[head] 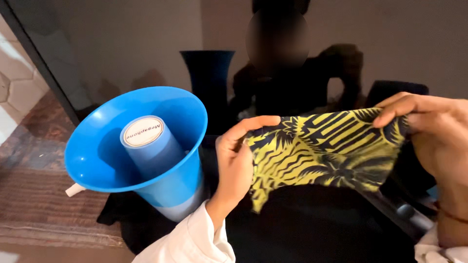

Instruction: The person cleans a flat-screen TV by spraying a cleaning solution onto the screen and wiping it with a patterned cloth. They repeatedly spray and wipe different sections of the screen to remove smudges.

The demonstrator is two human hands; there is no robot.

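At far left we note a strip of patterned floor (19, 146) beyond a dark frame edge. Next, left of centre, a blue megaphone (139, 146) stands with its horn mouth tilted up toward us; a pale blue cylinder with a round white cap sits inside the horn. It rests on a black cloth (312, 224) that covers the near surface. Farther back, behind the megaphone's right rim, we see a dark blue vase (208, 78) against the wall.

Our left hand (236, 160), in a white sleeve, is just right of the megaphone, not touching it. Its fingers curl closed and the thumb presses down on top, pinching the left edge of a yellow-and-black patterned fabric (324, 148). The fabric stretches rightward from this hand, held in the air above the black cloth, its lower edge hanging loose and slightly blurred.

Our right hand (436, 131), at the right edge, grips the fabric's upper right corner: fingers folded over the top edge, closed on it. The fabric therefore lies between the two hands, taut along its top, touching both.
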